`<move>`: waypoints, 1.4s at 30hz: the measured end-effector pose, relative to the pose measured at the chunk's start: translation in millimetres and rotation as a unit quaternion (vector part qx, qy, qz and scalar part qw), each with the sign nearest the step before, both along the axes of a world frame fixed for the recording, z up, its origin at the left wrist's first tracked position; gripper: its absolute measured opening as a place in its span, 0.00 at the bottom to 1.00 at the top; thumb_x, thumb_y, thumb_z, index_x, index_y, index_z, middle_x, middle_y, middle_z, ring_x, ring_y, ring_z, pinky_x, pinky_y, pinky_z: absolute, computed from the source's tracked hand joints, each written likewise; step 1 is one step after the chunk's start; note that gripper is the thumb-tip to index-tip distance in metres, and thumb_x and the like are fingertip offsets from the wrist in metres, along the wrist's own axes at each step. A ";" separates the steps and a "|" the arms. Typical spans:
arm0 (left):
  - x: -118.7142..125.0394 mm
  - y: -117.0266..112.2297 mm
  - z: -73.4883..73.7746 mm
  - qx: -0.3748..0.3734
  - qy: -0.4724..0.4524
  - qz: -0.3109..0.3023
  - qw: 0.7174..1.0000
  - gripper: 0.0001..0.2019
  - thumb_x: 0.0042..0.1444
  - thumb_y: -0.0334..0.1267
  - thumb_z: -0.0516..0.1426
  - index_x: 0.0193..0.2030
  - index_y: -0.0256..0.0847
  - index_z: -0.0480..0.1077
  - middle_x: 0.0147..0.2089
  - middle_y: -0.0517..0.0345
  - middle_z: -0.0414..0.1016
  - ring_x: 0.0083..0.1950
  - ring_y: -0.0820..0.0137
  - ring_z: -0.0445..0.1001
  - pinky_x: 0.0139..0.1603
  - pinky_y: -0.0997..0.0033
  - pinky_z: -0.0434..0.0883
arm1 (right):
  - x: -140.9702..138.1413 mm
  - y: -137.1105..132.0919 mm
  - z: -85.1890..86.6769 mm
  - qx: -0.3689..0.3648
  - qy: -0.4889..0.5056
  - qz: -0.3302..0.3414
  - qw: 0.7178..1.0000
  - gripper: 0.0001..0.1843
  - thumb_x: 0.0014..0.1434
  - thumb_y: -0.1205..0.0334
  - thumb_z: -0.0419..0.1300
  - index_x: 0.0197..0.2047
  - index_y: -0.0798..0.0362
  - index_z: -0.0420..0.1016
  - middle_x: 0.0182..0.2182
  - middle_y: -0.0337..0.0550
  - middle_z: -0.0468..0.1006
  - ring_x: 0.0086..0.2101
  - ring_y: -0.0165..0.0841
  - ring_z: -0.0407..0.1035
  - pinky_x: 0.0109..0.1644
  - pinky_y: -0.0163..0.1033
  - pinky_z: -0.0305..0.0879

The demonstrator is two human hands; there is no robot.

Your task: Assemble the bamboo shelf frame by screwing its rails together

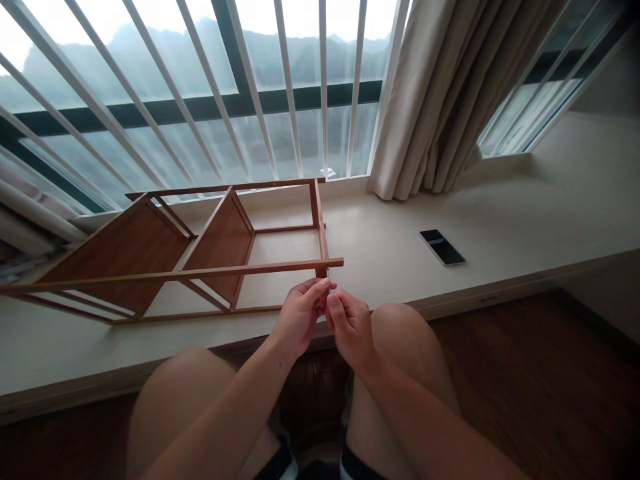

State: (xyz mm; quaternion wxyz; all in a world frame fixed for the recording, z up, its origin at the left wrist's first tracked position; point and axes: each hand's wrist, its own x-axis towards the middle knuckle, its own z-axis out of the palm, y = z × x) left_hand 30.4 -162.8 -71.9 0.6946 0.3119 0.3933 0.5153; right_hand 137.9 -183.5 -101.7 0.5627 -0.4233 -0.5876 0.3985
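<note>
A brown wooden shelf rack (165,250) lies on its side on the pale window ledge (390,260). Its near rail runs left to right and ends just above my hands. My left hand (299,317) and my right hand (350,327) meet right below the rack's near right corner post. Both are closed in a pinch, fingertips together, on something small that I cannot make out. My bare knees sit below them, in front of the ledge.
A black phone (443,247) lies flat on the ledge to the right. Beige curtains (440,100) hang at the back right. White window bars (210,87) run behind the rack. Dark wooden floor (540,373) lies to the right of my knees.
</note>
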 end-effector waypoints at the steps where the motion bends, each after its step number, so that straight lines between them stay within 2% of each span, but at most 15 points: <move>1: -0.1 0.8 -0.6 -0.001 -0.004 0.002 1.000 0.12 0.50 0.41 0.65 0.33 0.33 0.75 0.27 0.59 0.71 0.25 0.78 0.68 0.27 0.79 0.67 | 1.0 0.8 0.2 0.013 -0.026 -0.008 1.000 0.22 0.68 0.52 0.50 0.23 0.51 0.60 0.19 0.34 0.62 0.22 0.28 0.57 0.29 0.35 0.52; 7: -0.2 4.9 -3.5 -0.021 -0.027 0.011 0.999 0.11 0.48 0.40 0.67 0.32 0.33 0.76 0.29 0.58 0.73 0.29 0.77 0.69 0.30 0.78 0.67 | 3.2 6.1 -1.9 0.060 -0.121 -0.042 0.990 0.20 0.67 0.54 0.52 0.24 0.51 0.63 0.20 0.34 0.63 0.22 0.28 0.57 0.30 0.35 0.51; 14: -0.5 7.7 -4.3 -0.034 -0.060 -0.005 0.998 0.10 0.48 0.39 0.67 0.32 0.33 0.75 0.28 0.59 0.74 0.28 0.76 0.71 0.31 0.78 0.68 | 4.5 9.6 -3.3 0.072 -0.161 -0.086 0.981 0.17 0.64 0.53 0.56 0.26 0.51 0.67 0.19 0.36 0.67 0.22 0.29 0.60 0.31 0.35 0.53; 19: 0.9 6.7 -4.6 -0.033 -0.069 -0.005 0.997 0.10 0.48 0.39 0.66 0.32 0.33 0.75 0.29 0.59 0.74 0.28 0.76 0.71 0.31 0.78 0.69 | 5.1 11.1 -1.9 0.090 -0.197 -0.101 0.971 0.15 0.64 0.55 0.56 0.27 0.50 0.66 0.20 0.37 0.68 0.22 0.30 0.61 0.31 0.35 0.54; 29: -0.1 6.5 -6.5 -0.019 -0.055 -0.013 0.998 0.10 0.50 0.40 0.66 0.32 0.33 0.75 0.28 0.59 0.73 0.28 0.77 0.71 0.31 0.79 0.68 | 3.0 10.1 0.2 0.089 -0.222 -0.106 0.965 0.16 0.65 0.56 0.53 0.25 0.50 0.64 0.19 0.36 0.67 0.21 0.29 0.60 0.29 0.35 0.53; 42: 0.1 6.7 -9.9 -0.015 -0.060 -0.012 0.998 0.10 0.52 0.40 0.65 0.32 0.33 0.74 0.28 0.60 0.72 0.28 0.77 0.69 0.31 0.79 0.66 | 3.2 12.2 0.8 0.134 -0.241 -0.115 0.954 0.17 0.65 0.60 0.51 0.24 0.52 0.64 0.19 0.37 0.68 0.21 0.27 0.60 0.28 0.35 0.53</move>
